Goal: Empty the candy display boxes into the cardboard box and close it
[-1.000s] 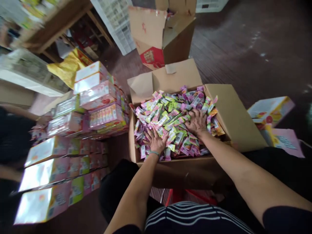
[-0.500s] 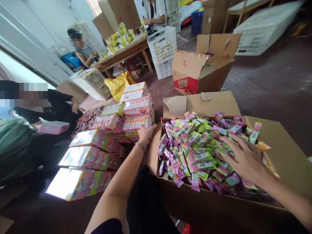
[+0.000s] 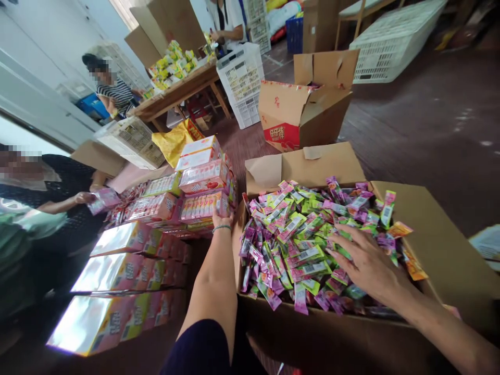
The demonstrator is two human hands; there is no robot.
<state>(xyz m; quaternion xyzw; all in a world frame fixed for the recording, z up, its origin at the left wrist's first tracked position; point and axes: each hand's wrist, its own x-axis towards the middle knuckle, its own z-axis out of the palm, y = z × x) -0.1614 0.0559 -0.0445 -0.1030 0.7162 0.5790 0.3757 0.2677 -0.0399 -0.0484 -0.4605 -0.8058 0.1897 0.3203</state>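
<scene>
Stretching beyond right hand (image 3: pixel 367 260) (splayed) and left hand (image 3: pixel 223 219) (grip unclear), dark floor (image 3: pixel 422 125) bears a wooden table (image 3: pixel 176 92)

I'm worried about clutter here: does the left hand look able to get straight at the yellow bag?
Probably not directly: the left hand is at the near side of the stacked printed boxes, which stand between it and the yellow bag.

Open carton (image 3: pixel 425 229), lower right of frame: bears heaped sachets (image 3: pixel 308 255). Dark floor (image 3: pixel 422 120), upper right: supports printed carton (image 3: pixel 283 112) and white crate (image 3: pixel 392 41).
</scene>
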